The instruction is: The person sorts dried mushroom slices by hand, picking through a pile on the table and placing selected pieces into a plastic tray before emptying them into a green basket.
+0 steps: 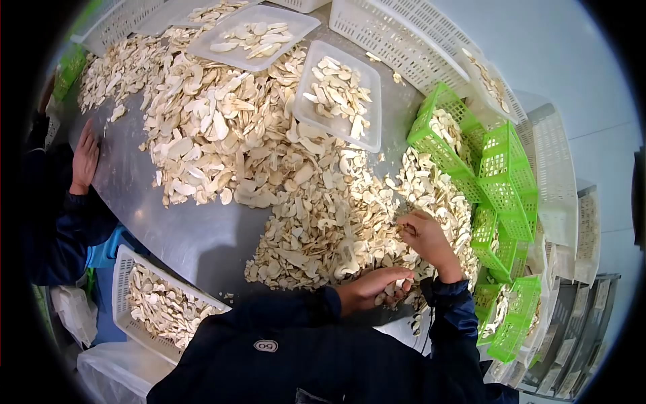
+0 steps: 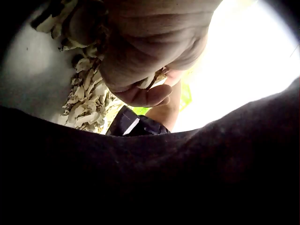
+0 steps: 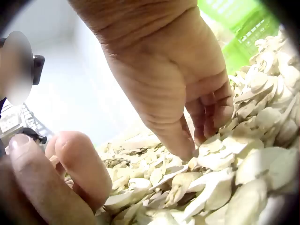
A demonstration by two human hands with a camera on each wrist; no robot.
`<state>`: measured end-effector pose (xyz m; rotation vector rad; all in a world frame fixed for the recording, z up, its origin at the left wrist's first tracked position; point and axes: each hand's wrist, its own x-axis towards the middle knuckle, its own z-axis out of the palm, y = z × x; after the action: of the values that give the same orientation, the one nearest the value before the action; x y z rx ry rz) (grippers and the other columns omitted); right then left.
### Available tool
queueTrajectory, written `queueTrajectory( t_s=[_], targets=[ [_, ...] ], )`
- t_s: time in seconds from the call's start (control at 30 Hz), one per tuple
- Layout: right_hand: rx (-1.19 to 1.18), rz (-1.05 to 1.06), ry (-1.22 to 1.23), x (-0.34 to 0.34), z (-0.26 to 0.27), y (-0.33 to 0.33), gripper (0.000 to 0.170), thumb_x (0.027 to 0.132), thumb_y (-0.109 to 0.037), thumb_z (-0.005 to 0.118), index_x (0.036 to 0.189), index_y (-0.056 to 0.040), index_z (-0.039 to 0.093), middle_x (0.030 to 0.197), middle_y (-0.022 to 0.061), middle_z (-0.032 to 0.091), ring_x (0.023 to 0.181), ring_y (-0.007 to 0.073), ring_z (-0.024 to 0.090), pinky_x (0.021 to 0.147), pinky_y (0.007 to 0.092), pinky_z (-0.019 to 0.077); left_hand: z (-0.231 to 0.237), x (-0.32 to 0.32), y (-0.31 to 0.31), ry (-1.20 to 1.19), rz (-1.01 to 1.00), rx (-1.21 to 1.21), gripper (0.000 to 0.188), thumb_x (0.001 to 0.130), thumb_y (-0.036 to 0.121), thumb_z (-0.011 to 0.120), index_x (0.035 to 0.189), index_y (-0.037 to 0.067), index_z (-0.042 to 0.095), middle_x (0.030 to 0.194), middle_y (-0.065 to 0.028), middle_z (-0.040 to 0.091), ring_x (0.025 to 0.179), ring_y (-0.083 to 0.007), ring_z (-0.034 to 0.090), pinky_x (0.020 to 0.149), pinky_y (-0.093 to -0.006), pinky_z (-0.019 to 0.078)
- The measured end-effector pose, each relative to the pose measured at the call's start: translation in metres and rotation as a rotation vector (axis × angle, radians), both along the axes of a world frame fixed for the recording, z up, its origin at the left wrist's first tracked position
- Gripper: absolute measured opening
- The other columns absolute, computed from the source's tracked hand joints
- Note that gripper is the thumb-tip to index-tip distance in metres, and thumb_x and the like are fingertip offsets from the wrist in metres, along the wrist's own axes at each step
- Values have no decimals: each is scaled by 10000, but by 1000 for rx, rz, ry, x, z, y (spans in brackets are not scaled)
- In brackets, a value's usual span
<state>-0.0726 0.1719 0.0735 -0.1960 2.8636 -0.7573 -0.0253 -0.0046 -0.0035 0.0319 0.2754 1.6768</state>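
Observation:
Pale dried mushroom slices (image 1: pixel 303 229) lie in a broad heap on the metal table in front of me. My left hand (image 1: pixel 377 286) is low at the heap's near edge, palm turned up, fingers curled round a few mushroom slices (image 1: pixel 392 291). In the left wrist view, slices show between its fingers and palm. Just beyond it, my right hand (image 1: pixel 427 239) reaches down into the heap with bent fingers. Its thumb and fingertips (image 3: pixel 186 152) come close together right at the slices in the right wrist view; I cannot tell whether they pinch one.
Green baskets (image 1: pixel 508 182) line the right side, some with slices. Clear trays (image 1: pixel 373 128) of slices rest at the back, near white crates (image 1: pixel 397 40). A white crate (image 1: pixel 124 269) of slices stands at lower left. Another person's hand (image 1: pixel 85 158) is at the table's left edge.

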Motion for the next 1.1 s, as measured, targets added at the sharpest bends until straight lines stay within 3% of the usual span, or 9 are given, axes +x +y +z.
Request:
queueTrajectory(
  t_s=[0.1, 0.3, 0.37, 0.67, 0.77, 0.9, 0.93, 1.03, 1.1],
  targets=[
    [78, 109, 147, -1, -5, -4, 163, 836, -54, 698, 997, -49, 670, 943, 146, 643, 804, 311, 641, 690, 357, 519, 0, -1, -2, 14, 1, -2, 211, 1045, 353, 489, 1060, 152, 554, 892, 40, 550, 737, -44, 504, 553, -179, 362],
    [-110, -240, -128, 5, 9, 3, 186, 879, -47, 669, 1064, -23, 677, 889, 109, 681, 728, 184, 632, 683, 290, 513, 2, -2, -2, 31, 5, -24, 203, 1038, 343, 496, 1050, 151, 562, 894, 38, 555, 741, -48, 515, 559, -194, 365],
    [-156, -248, -138, 8, 13, 7, 230, 904, -46, 659, 1131, -13, 676, 890, 66, 708, 741, 111, 615, 679, 263, 505, 9, -4, -5, 65, -3, -79, 208, 1035, 342, 498, 1043, 145, 566, 891, 36, 555, 735, -53, 516, 560, -199, 363],
    [-298, -326, -81, 10, 16, 17, 104, 948, -73, 636, 1022, -4, 663, 883, 10, 644, 773, 74, 568, 678, 231, 461, 14, -6, -9, 51, -17, -71, 258, 1020, 387, 508, 968, 146, 583, 858, 49, 513, 731, -48, 444, 599, -217, 332],
    [-427, -373, -212, 9, 13, 28, 98, 971, -82, 614, 1009, 0, 650, 863, -7, 631, 771, 64, 564, 682, 228, 460, 13, -4, -6, 7, 20, -136, 250, 1011, 383, 518, 995, 143, 585, 850, 48, 514, 722, -49, 447, 597, -219, 333],
    [-471, -314, -234, 13, 28, 17, 88, 977, -83, 611, 978, -4, 651, 810, -22, 609, 767, 56, 584, 682, 217, 465, 7, -4, -5, -103, 50, -85, 239, 1001, 365, 529, 1052, 138, 583, 855, 41, 532, 717, -61, 469, 574, -226, 347],
    [-377, -203, -344, 13, 36, 20, 74, 963, -72, 623, 965, -14, 668, 813, -8, 644, 775, 70, 606, 683, 227, 477, 6, -4, -6, -146, 58, -72, 240, 1001, 361, 530, 1067, 135, 581, 858, 37, 538, 719, -65, 475, 569, -226, 351],
    [-481, 0, -700, 7, 63, 10, 85, 955, -56, 627, 991, -8, 687, 857, 6, 662, 774, 79, 593, 689, 240, 481, 14, -9, -7, -153, 61, -132, 249, 1005, 362, 532, 1090, 131, 576, 868, 27, 550, 722, -71, 493, 560, -227, 368],
    [-273, 20, -454, -7, 53, 9, 130, 922, -91, 663, 1028, -22, 695, 854, 38, 682, 754, 101, 613, 680, 273, 501, 15, -10, -5, -100, 49, -156, 246, 1011, 361, 532, 1093, 133, 574, 879, 24, 555, 725, -70, 502, 561, -227, 381]
  ],
)
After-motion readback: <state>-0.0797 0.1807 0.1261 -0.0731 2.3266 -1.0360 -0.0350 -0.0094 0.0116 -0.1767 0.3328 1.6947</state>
